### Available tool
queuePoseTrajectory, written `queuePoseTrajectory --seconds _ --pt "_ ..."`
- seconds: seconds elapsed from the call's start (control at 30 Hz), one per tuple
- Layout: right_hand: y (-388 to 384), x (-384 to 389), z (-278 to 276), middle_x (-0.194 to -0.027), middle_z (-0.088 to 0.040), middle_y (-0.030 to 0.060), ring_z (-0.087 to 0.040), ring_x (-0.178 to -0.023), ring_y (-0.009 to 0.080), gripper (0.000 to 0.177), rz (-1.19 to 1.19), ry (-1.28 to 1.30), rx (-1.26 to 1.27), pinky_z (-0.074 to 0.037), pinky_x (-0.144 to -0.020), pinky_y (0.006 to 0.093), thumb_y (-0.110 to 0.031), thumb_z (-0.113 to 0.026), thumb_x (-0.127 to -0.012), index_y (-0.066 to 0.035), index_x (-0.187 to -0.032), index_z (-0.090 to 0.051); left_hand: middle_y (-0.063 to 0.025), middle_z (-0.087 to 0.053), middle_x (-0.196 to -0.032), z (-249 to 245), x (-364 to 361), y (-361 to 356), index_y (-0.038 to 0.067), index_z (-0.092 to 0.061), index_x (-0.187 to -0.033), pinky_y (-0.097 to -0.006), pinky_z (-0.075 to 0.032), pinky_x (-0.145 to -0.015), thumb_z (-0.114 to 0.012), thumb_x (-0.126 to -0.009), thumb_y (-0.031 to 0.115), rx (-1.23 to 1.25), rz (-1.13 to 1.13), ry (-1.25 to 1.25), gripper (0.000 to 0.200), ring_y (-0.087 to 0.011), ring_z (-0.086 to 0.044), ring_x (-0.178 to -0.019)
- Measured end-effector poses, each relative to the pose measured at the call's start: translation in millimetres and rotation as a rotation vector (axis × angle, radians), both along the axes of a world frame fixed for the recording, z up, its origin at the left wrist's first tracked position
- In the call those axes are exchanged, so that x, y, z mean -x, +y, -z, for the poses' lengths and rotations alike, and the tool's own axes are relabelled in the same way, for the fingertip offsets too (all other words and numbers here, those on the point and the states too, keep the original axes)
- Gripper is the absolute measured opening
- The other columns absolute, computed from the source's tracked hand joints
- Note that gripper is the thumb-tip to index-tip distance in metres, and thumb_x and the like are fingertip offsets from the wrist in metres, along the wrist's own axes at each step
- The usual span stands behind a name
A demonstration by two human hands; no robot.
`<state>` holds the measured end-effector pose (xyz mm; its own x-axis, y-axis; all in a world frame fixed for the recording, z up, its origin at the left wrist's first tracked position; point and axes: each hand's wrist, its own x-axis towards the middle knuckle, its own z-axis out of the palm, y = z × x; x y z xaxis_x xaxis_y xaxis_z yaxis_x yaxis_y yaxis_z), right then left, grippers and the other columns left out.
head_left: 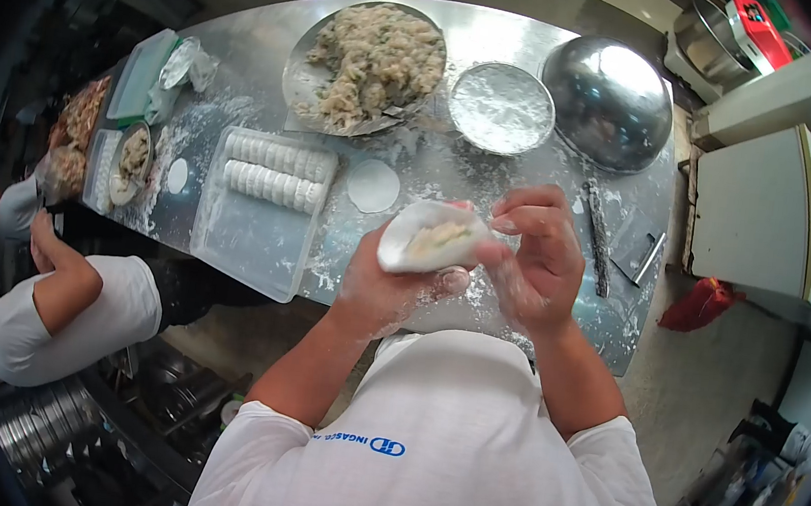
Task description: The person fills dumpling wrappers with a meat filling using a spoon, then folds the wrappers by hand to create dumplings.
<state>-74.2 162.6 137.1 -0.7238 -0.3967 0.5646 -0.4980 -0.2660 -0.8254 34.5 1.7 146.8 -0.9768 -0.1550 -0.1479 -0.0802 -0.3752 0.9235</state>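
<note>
A white dumpling wrapper [396, 245] is folded partway around pale filling with green bits [444, 234], which shows through its open top. My left hand [374, 287] cradles it from below and the side, fingers closed around it. At the wrapper's right edge, my right hand [543, 275] has its thumb and fingertips pinched on the dough. Flour dusts both hands. On the table behind them lies a flat round wrapper [373, 186]. To its left, a plastic tray [253, 249] holds rows of finished white dumplings [276, 172].
The floury metal table [507, 37] carries a big plate of filling [376, 62], a bowl of flour [502, 108] and an upturned steel bowl [607, 103]. A dark rod [596, 238] and a metal-handled tool [649, 260] lie right. A co-worker [73, 317] stands left.
</note>
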Motion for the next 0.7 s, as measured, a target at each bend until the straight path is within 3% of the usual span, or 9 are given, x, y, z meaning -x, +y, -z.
queuePoseTrajectory --seconds 0.03,0.1,0.13,0.17,0.23,0.5,0.7 --pt "4.6 -6.6 -4.8 -0.103 -0.063 0.0096 -0.060 -0.095 0.0184 0.026 -0.050 -0.141 0.056 -0.050 -0.084 0.0319 -0.003 -0.083 -0.084 -0.003 -0.103 -0.066 -0.0154 -0.065 -0.134 -9.5 -1.1 5.7 -0.003 -0.059 -0.137 -0.0361 -0.054 -0.105 -0.088 -0.078 -0.002 -0.077 -0.052 0.033 0.065 -0.0225 -0.064 -0.123" --pt "13.3 -21.8 -14.7 -0.105 -0.064 0.0077 -0.059 -0.096 0.0158 0.029 -0.158 -0.422 0.172 -0.048 -0.085 0.0302 -0.003 -0.083 -0.084 -0.002 -0.107 -0.066 -0.0171 -0.064 -0.135 -15.3 -7.4 8.0 -0.004 -0.059 -0.136 -0.0370 -0.054 -0.105 -0.087 -0.079 -0.002 -0.035 -0.026 0.096 0.064 -0.0237 -0.064 -0.123" --pt "18.4 -26.1 -13.1 -0.105 -0.064 0.0074 -0.059 -0.096 0.0151 0.030 -0.205 -0.464 0.154 -0.048 -0.086 0.0299 -0.003 -0.084 -0.084 -0.002 -0.108 -0.066 -0.0179 -0.064 -0.135 -17.1 -9.0 8.0 -0.005 -0.058 -0.135 -0.0374 -0.054 -0.105 -0.087 -0.079 -0.002 -0.014 -0.014 0.127 0.063 -0.0243 -0.064 -0.123" --pt "23.3 -29.8 -10.3 -0.106 -0.064 0.0071 -0.059 -0.096 0.0144 0.030 -0.251 -0.505 0.137 -0.047 -0.087 0.0296 -0.003 -0.084 -0.085 -0.002 -0.109 -0.066 -0.0204 -0.064 -0.136 -18.7 -8.5 8.9 -0.005 -0.059 -0.134 -0.0393 -0.054 -0.107 -0.087 -0.077 -0.003 -0.214 0.002 0.176 0.064 -0.0270 -0.065 -0.124" --pt "29.7 -37.9 -11.6 -0.105 -0.065 0.0072 -0.060 -0.095 0.0131 0.032 -0.278 -0.597 0.135 -0.047 -0.085 0.0288 -0.005 -0.086 -0.083 0.000 -0.108 -0.067 -0.0220 -0.063 -0.137 -18.3 -6.1 12.5 -0.005 -0.059 -0.134 -0.0407 -0.053 -0.108 -0.088 -0.076 -0.001 -0.127 0.039 0.278 0.065 -0.0289 -0.065 -0.124" --pt "35.5 -40.5 -12.2 -0.093 -0.071 0.0097 -0.067 -0.084 0.0159 0.020 -0.117 -0.435 0.051 -0.051 -0.074 0.0285 -0.002 -0.086 -0.082 0.000 -0.095 -0.071 -0.0147 -0.065 -0.128 -23.1 -8.7 13.2 0.001 -0.066 -0.129 -0.0371 -0.052 -0.103 -0.090 -0.075 0.003 0.260 0.023 0.334 0.059 -0.0249 -0.064 -0.121" --pt "39.1 -35.2 -9.5 -0.086 -0.071 0.0113 -0.069 -0.077 0.0201 0.017 -0.094 -0.236 -0.031 -0.052 -0.068 0.0303 0.000 -0.084 -0.080 -0.001 -0.089 -0.069 -0.0119 -0.064 -0.128 -27.3 -9.6 18.8 0.001 -0.067 -0.128 -0.0351 -0.053 -0.101 -0.092 -0.074 0.004 0.211 0.023 0.286 0.060 -0.0223 -0.065 -0.118"
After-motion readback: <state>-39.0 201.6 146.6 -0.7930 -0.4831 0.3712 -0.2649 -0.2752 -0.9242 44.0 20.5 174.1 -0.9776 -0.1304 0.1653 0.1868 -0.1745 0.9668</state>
